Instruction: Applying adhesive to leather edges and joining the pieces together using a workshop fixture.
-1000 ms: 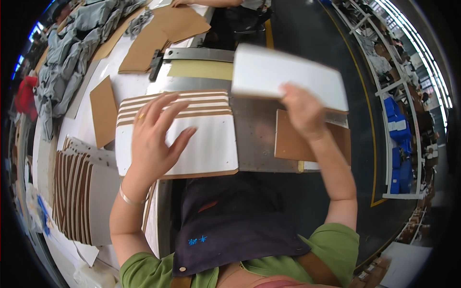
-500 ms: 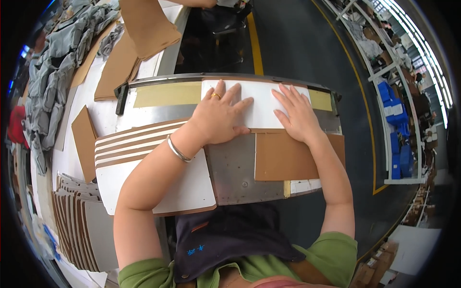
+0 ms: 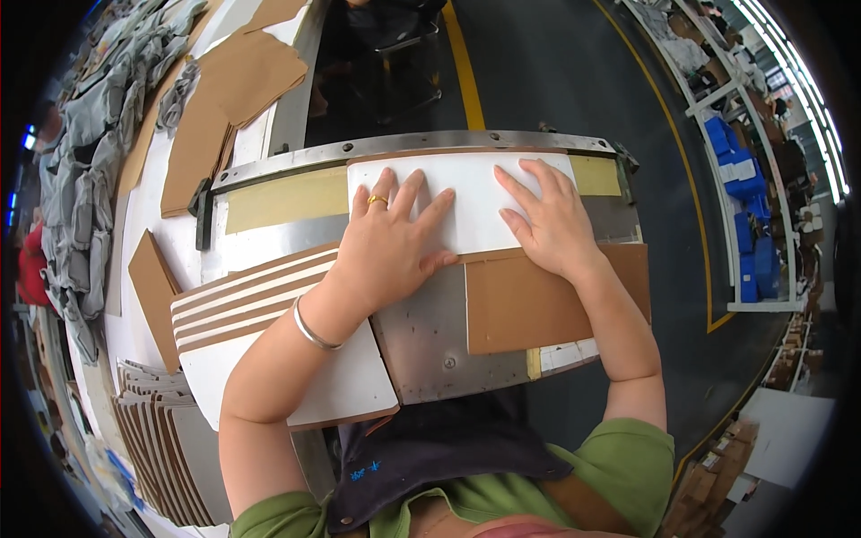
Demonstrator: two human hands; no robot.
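Both hands rest on a white-faced board [image 3: 468, 202] with a brown edge, laid against the long metal bar [image 3: 404, 145] at the far side of a metal work surface [image 3: 439, 332]. My left hand [image 3: 390, 238] spreads its fingers over the left part of the board, its thumb near the board's close edge. My right hand [image 3: 549, 220] lies on the right part, fingers apart. Under my left forearm fans a stack of white boards with brown edges [image 3: 345, 377]. A brown board [image 3: 520, 309] sits below the right hand, partly hidden by that forearm.
More boards stand in a row [image 3: 166, 457] at the lower left. Brown sheets [image 3: 242, 81] and grey fabric pieces [image 3: 99, 179] cover the table at left. A black chair [image 3: 395, 45] is beyond the bar. To the right stands a white rack [image 3: 717, 161] with blue bins [image 3: 749, 179].
The view has shifted a little, and the metal bar shows more fully. My hands stay on the white-faced board, with small shifts in the fingers. The raised brown sheets beyond are now lower.
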